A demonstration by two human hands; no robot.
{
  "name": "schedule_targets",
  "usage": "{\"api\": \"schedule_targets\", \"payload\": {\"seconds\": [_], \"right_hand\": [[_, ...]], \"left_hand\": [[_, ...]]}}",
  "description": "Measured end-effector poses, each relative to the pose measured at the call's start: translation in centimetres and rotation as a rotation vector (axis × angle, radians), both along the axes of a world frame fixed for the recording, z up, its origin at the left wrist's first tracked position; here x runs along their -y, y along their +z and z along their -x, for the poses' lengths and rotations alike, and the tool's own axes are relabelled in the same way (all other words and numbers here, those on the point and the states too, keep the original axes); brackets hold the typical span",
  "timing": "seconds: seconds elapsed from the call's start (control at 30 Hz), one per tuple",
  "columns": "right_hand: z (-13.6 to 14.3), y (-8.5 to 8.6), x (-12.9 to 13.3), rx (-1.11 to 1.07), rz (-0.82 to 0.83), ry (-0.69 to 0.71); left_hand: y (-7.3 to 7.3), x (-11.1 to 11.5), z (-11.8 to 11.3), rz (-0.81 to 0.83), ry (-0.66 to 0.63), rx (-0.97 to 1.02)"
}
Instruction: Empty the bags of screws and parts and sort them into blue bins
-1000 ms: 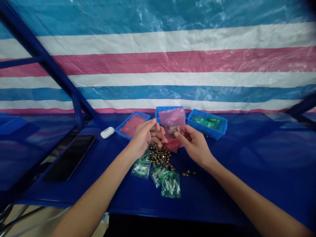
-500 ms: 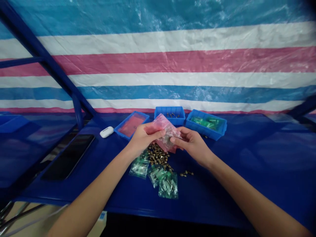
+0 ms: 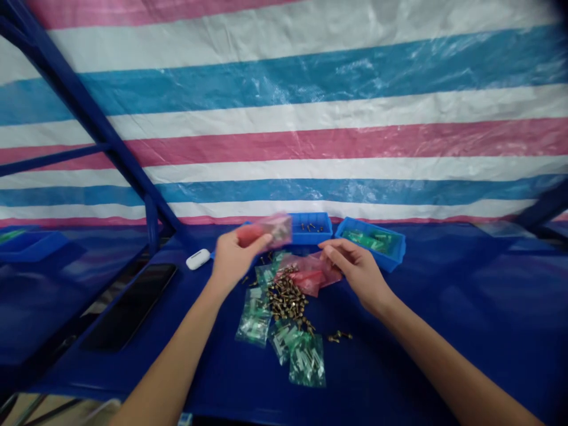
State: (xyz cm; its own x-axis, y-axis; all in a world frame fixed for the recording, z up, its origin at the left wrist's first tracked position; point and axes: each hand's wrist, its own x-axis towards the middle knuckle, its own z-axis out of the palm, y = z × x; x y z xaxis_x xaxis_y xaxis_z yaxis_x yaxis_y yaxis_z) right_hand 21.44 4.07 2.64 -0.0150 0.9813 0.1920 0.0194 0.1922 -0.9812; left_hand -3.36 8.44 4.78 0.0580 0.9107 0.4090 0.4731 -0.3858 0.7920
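Pink bag [image 3: 276,228], small and blurred, sits just above frame centre, pinched at its left end by the left hand [image 3: 235,255], fingers closed on it, held up off the surface in front of the middle blue bin [image 3: 311,235]. Contents of the held bag too blurred to tell. Right hand [image 3: 355,269] is right of centre, fingers loosely curled and not gripping anything, fingertips touching or just over the edge of a flat pile of pink bags [image 3: 310,273] lying on the surface; cannot tell which. Below the pile, at centre, a heap of brass screws [image 3: 286,297], a few loose screws [image 3: 339,336] apart to its lower right. Green bags [image 3: 306,360] with pale parts inside lie around the heap: some lower centre, one at left of the heap [image 3: 252,313], one just above it near the left hand. Blue surface [image 3: 444,296] carries all of it. Row of blue bins at the back: middle one has a few screws inside, right bin [image 3: 373,242] holds green bags, left bin mostly hidden behind the left hand. White earbud case [image 3: 197,259] left of the left hand, dark phone [image 3: 128,307] lying flat further lower left. Blue metal frame [image 3: 89,118] runs diagonally across upper left. Striped tarp [image 3: 310,118], pink, white and blue, fills the top half. Another blue bin [image 3: 31,245] at far left edge.
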Motion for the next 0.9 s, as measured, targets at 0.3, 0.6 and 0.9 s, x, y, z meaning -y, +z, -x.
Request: {"api": "schedule_targets", "payload": {"seconds": [0.3, 0.6, 0.9], "right_hand": [[-0.2, -0.3, 0.0, 0.035, 0.040, 0.001], [-0.5, -0.5, -0.3, 0.102, 0.036, 0.020], [-1.1, -0.4, -0.2, 0.656, -0.214, -0.061]], "left_hand": [[-0.3, -3.2, 5.8, -0.372, 0.045, -0.964], [-0.3, -3.3, 5.4, -0.163, 0.010, -0.930], [-0.3, -3.0, 5.2, -0.147, 0.008, -0.904]]}}
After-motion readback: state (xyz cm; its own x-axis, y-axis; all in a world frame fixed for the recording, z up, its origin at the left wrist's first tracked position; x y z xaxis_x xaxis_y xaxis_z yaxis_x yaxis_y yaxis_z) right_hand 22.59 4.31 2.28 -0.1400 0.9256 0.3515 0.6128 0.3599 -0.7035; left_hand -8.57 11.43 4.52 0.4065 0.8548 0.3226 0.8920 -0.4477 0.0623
